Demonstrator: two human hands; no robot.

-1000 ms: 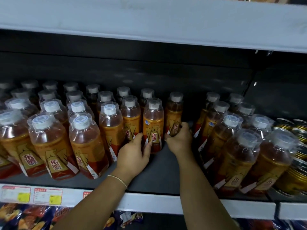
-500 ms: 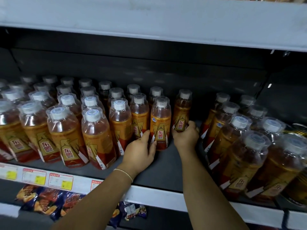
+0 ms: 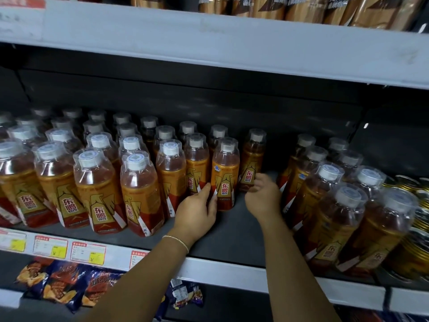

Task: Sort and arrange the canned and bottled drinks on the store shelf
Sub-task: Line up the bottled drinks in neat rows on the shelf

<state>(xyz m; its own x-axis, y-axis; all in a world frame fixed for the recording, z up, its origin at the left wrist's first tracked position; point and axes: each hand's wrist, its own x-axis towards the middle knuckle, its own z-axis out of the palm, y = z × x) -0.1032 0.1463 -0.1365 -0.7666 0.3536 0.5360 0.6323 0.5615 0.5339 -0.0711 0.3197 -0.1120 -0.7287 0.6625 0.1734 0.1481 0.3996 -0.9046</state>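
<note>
Straightening the last energy-drink bottles at the edge of the gap on the shelf

At frame centre the left hand lies flat, fingers spread, against the base of the front bottle, touching it without gripping; the right hand sits just beside the rear bottle, fingers loosely curled and apart, clamped on nothing. Both bottles stand upright on the dark shelf, at the right end of the left block, with an open gap before the right block of bottles and the gold cans at far right. To do this well, I judge, push low on each bottle so it slides without tipping, and turn the labels forward. Compared with half a second ago, the right hand has let go of the rear bottle, and the view has dropped slightly.
</note>
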